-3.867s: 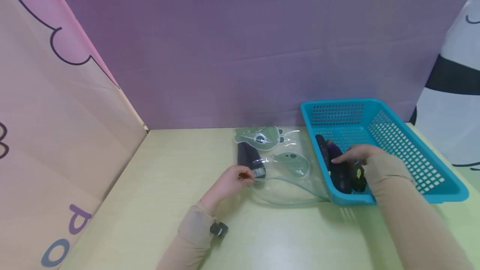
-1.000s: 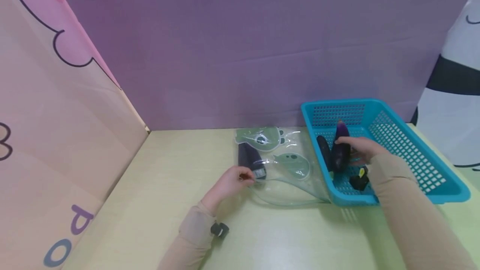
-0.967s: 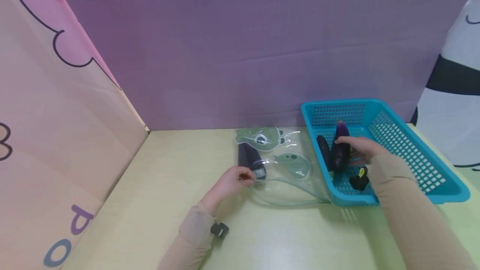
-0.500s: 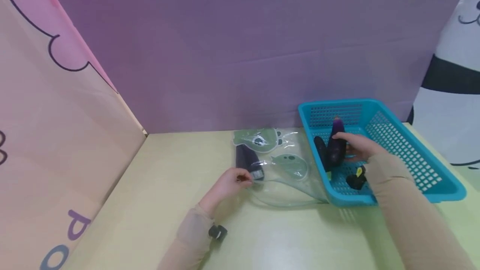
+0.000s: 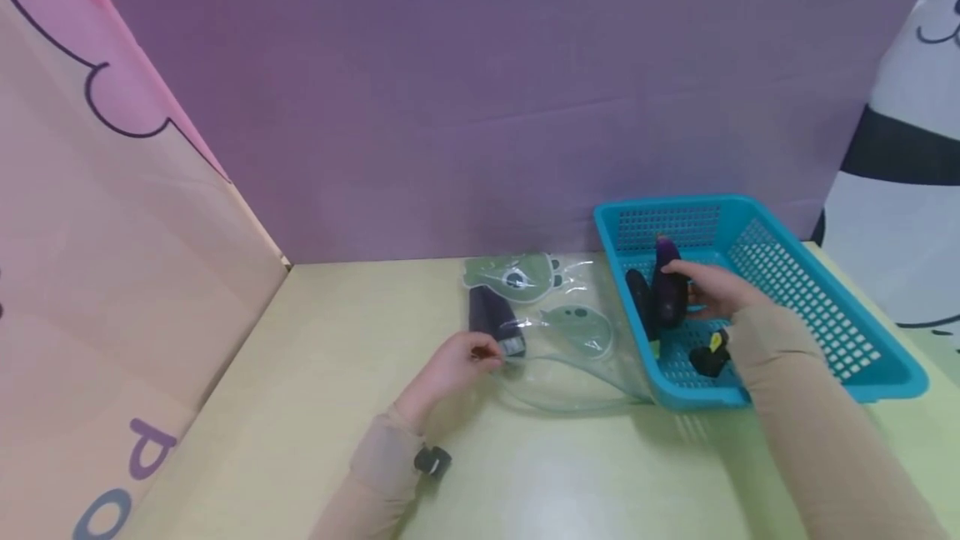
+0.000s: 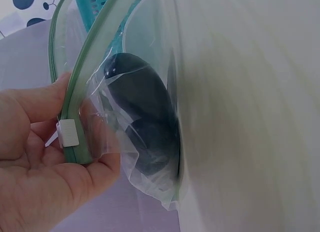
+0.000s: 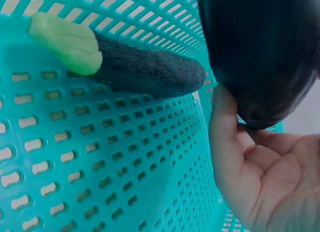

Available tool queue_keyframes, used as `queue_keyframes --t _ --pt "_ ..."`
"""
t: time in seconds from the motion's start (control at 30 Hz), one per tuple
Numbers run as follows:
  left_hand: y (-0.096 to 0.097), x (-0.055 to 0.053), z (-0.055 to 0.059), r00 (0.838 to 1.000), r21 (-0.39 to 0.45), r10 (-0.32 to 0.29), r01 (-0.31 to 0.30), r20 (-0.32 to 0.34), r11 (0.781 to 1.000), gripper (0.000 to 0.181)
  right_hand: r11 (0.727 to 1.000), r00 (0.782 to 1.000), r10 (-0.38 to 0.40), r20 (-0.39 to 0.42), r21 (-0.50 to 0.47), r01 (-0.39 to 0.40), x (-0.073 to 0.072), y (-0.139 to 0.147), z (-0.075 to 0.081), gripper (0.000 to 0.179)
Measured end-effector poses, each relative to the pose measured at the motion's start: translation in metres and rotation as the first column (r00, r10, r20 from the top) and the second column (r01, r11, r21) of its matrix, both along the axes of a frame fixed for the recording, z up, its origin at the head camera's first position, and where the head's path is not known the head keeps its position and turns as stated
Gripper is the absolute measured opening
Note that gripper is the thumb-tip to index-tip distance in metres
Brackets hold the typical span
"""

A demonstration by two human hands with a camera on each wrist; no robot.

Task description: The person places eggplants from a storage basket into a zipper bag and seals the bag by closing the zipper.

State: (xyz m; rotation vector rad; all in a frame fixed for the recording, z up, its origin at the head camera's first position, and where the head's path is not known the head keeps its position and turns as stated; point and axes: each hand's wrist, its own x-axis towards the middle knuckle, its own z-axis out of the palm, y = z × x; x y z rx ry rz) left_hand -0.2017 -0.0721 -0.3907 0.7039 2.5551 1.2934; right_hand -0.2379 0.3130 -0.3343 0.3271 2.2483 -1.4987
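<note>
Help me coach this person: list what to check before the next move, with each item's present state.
1. Right hand on the glossy dark purple eggplant: ok, fingers and thumb hold it.
2. Eggplant out of the blue perforated plastic basket: not ok, it is within the basket's outline.
3. Eggplant apart from the dark, rough-skinned cucumber with a pale green end: cannot tell.
4. Mouth of the clear plastic bag with green prints: ok, gaping.
5. Left hand steadying the bag: ok, pinching its green rim.
6. Room in the bag: cannot tell; a smooth, dark, rounded item is inside.
</note>
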Motion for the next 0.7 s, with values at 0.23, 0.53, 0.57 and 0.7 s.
queue_keyframes --t 0.23,0.53,0.57,0.7 --pt "-0.0005 0.0006 0.0011 1.000 0.002 -0.005 0.005 -0.014 1.000 0.007 1.000 1.000 -0.001 0.008 -0.005 0.001 -0.0028 -0.0015 0.0004 0.080" --pt "0.0008 0.0002 0.0025 1.000 -0.009 0.000 0.000 -0.019 1.000 0.007 0.999 1.000 0.014 -0.010 -0.034 -0.014 -0.0042 -0.0020 0.0002 0.081" --pt "0.0007 0.0002 0.0023 1.000 -0.010 -0.001 0.001 -0.021 1.000 0.007 0.999 1.000 0.014 -0.012 -0.039 -0.015 -0.0045 -0.0024 0.0002 0.081" --pt "0.0006 0.0004 0.0011 1.000 -0.018 0.001 -0.001 -0.024 1.000 0.007 0.998 1.000 0.021 -0.018 -0.055 -0.022 -0.0057 -0.0034 0.0002 0.081"
